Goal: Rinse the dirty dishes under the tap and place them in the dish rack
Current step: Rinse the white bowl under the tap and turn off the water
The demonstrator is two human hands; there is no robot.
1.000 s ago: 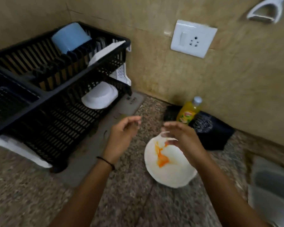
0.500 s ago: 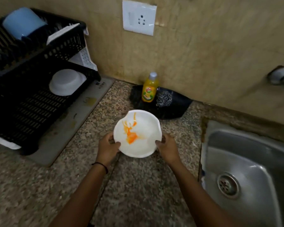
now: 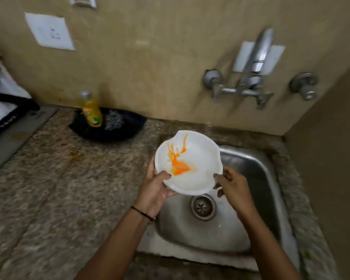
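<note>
A white bowl (image 3: 198, 158) smeared with orange sauce is held above the left part of the steel sink (image 3: 257, 178). My left hand (image 3: 153, 190) grips its near left rim, thumb inside the bowl. My right hand (image 3: 231, 184) grips the near right rim. The wall tap (image 3: 251, 77) hangs above the back of the sink; no water runs from it. Only a corner of the black dish rack (image 3: 10, 110) shows at the far left edge.
A yellow dish-soap bottle (image 3: 91, 112) stands on a black cloth (image 3: 117, 128) against the wall. The speckled granite counter (image 3: 59, 178) stretches left of the sink. A white socket plate (image 3: 50, 32) is on the wall. The sink drain (image 3: 202, 207) lies below the bowl.
Both hands took hold of the bowl on the counter, lifted it and carried it right, over the sink. The view swung right, away from the rack.
</note>
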